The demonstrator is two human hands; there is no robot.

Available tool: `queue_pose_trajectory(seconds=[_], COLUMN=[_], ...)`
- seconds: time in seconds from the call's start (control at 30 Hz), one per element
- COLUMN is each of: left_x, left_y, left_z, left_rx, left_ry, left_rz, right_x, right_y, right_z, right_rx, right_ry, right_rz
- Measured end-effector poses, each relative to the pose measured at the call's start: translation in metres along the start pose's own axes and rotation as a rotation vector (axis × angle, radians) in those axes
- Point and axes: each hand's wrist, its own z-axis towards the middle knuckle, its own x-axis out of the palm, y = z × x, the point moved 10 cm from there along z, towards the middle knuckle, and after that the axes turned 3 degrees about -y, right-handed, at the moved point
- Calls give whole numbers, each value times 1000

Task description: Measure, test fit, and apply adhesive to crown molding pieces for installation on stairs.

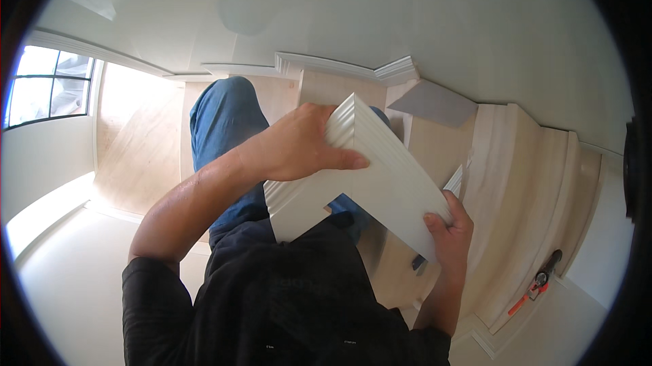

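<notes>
With both hands I hold a white profiled moulding, two lengths meeting in a mitred corner that points up and away from me over my lap. My left hand is closed round the upper part near the corner, thumb lying across the front face. My right hand grips the lower right end of the right-hand length. Behind the right length, another white moulding piece shows in part, mostly hidden. My jeans-clad knee is behind the moulding at the left.
Pale wooden steps climb at the right, carrying a black and orange hand tool. A grey triangular sheet lies against the white wall, which has stepped trim. A wooden landing and dark-framed window are at left.
</notes>
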Motion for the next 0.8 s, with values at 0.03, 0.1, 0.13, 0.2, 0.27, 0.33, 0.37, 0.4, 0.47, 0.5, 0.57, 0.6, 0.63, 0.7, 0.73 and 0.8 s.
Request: queue_pose_trajectory(seconds=[0.03,0.1,0.13,0.2,0.27,0.33,0.37,0.4,0.47,0.5,0.57,0.6,0.63,0.7,0.73,0.8], left_x=[1,1,1,1,0,0,0,0,0,1,1,1,2,0,1,2], left_y=[1,1,1,-2,-2,-1,-1,-1,-3,-4,-4,-3,-2,-5,-3,-2], left_z=[0,1,1,0,0,-1,-1,-2,-4,-4,-5,-5,-5,-4,-3,-3], left_rx=[-1,10,10,28,25,22,25,28,19,12,2,-8,-8,47,47,59], left_ry=[1,-10,-9,3,2,0,-1,-2,12,26,25,23,24,-1,-1,2], left_rz=[-2,-20,-21,-26,-31,-35,-39,-43,-26,-12,-8,-4,-4,-67,-67,-85], right_x=[0,0,0,-1,-1,-2,-1,-1,-1,-1,0,-1,-2,-2,-2,-6], right_y=[0,0,0,-1,-2,1,1,2,3,4,4,6,7,9,10,9], right_z=[0,0,0,-1,-1,-1,-1,-1,-1,-1,-1,-1,-1,-1,-1,-3], right_rx=[-1,-5,-9,-9,-9,-42,-41,-45,-49,-50,-51,-66,-81,-82,-83,-57], right_ry=[-2,-1,0,0,0,-12,-11,-11,-12,-10,-9,-20,-31,-31,-31,-24], right_rz=[4,3,3,3,4,-12,-10,-8,-6,-1,4,-2,-9,-12,-17,-66])
